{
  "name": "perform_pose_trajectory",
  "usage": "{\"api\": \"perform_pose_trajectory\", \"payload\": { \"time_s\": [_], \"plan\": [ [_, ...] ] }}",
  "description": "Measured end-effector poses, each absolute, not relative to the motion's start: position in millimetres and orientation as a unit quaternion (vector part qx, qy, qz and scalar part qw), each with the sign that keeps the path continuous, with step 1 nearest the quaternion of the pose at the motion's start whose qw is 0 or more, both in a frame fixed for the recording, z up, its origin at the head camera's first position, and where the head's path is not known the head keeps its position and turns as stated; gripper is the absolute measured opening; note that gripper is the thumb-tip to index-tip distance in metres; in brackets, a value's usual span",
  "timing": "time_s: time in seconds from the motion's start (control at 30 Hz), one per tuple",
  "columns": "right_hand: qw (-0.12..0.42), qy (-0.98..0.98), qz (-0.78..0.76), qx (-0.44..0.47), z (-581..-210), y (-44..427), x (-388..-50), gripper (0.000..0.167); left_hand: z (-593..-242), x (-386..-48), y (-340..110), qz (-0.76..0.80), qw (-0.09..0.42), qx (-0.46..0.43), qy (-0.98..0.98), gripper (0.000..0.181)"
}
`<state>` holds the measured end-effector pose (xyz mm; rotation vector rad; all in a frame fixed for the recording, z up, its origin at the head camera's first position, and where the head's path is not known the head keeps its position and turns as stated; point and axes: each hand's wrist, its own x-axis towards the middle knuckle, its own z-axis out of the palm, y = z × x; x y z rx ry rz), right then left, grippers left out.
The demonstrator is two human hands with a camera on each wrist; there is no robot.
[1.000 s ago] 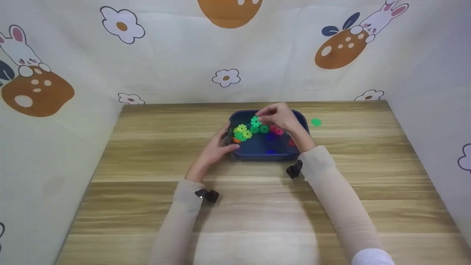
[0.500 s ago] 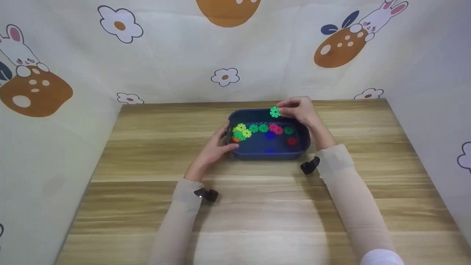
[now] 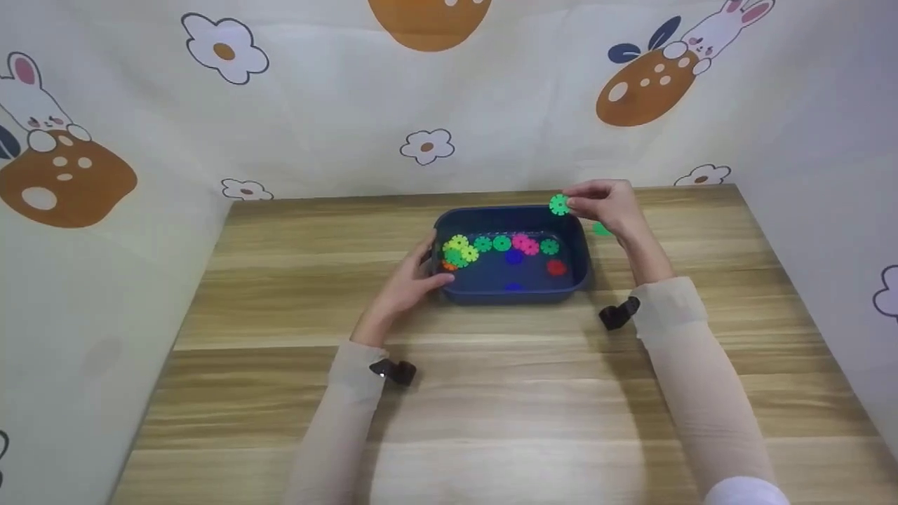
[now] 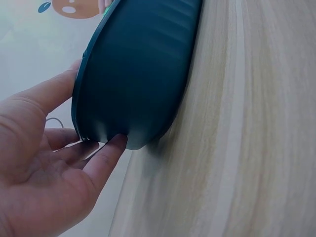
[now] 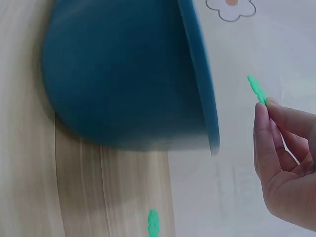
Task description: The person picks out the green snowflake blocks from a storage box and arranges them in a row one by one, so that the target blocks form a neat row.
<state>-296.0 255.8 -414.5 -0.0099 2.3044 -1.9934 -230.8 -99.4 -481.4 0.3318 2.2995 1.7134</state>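
My right hand (image 3: pixel 617 210) pinches a green notched snowflake disc (image 3: pixel 559 205) between thumb and fingertips, above the back right corner of a dark blue plastic basin (image 3: pixel 512 297). In the right wrist view the same disc (image 5: pixel 256 89) is seen edge-on, apart from the basin wall. The left hand (image 3: pixel 407 284) holds the basin's left end, its thumb by the front corner. From the left wrist view, the thumb and fingers (image 4: pixel 106 160) touch the basin's outer wall and rim. Inside the basin lie yellow discs (image 3: pixel 468 253), green discs (image 3: pixel 501 243), pink discs (image 3: pixel 525 244) and a red disc (image 3: pixel 556 267).
Another green disc (image 3: pixel 602 229) lies on the wooden table (image 3: pixel 280 294) just right of the basin, partly behind the right hand. Blue discs (image 3: pixel 514 257) and a bit of orange (image 3: pixel 450 266) also show in the basin. A patterned cloth (image 3: pixel 337 105) rises behind the table.
The right hand has carried the green snowflake disc rightward and slightly up, from over the basin's middle to its back right corner. The left hand stays in place on the basin.
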Motion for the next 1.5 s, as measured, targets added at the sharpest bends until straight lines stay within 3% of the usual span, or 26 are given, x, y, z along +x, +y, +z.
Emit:
{"api": "perform_pose_trajectory", "payload": {
  "time_s": [0.6,1.17,1.33,1.5],
  "plan": [
    [0.013,0.712,-0.701,0.046,-418,294,-291,0.013,-481,-231,-100,0.583,0.13,0.115,0.794,0.088],
    [-0.012,0.735,-0.672,0.094,-431,333,-285,0.021,-480,-231,-100,0.569,0.13,0.102,0.806,0.088],
    [-0.003,0.715,-0.689,0.117,-432,340,-281,0.017,-480,-230,-99,0.575,0.129,0.105,0.801,0.088],
    [0.007,0.684,-0.718,0.131,-433,344,-278,0.027,-480,-230,-99,0.577,0.124,0.108,0.8,0.087]
  ]
}}
